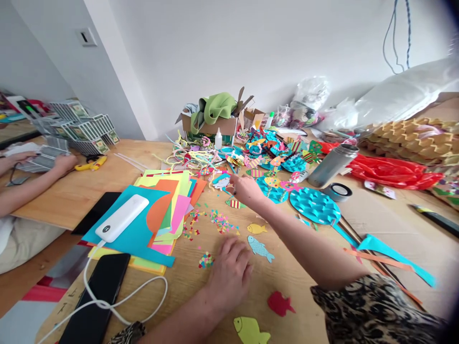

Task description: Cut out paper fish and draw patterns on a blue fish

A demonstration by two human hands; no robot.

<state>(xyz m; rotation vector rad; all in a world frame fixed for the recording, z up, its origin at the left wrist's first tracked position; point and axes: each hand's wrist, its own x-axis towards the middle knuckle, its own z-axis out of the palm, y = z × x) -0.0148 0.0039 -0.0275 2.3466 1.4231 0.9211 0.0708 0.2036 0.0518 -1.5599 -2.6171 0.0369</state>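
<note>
My left hand [230,265] lies palm down on the wooden table, its fingers resting on the wood beside a pale blue paper fish [260,248] and small coloured paper bits [223,221]. Farther out, my right hand [247,192] reaches across the table with its fingers pinched together near a blue and white paper piece [221,181]. What is between those fingers is too small to tell. Under its wrist lie a striped fish [234,204] and a yellow fish [256,228]. A red fish [280,304] and a lime fish [251,330] lie nearer me.
Coloured paper sheets [125,239] with a white power bank [122,218] and a black phone [96,298] are at left. A steel flask [333,165], blue honeycomb paper [314,205] and a glue bottle [218,139] stand or lie beyond. Another person's hands [64,163] work at far left.
</note>
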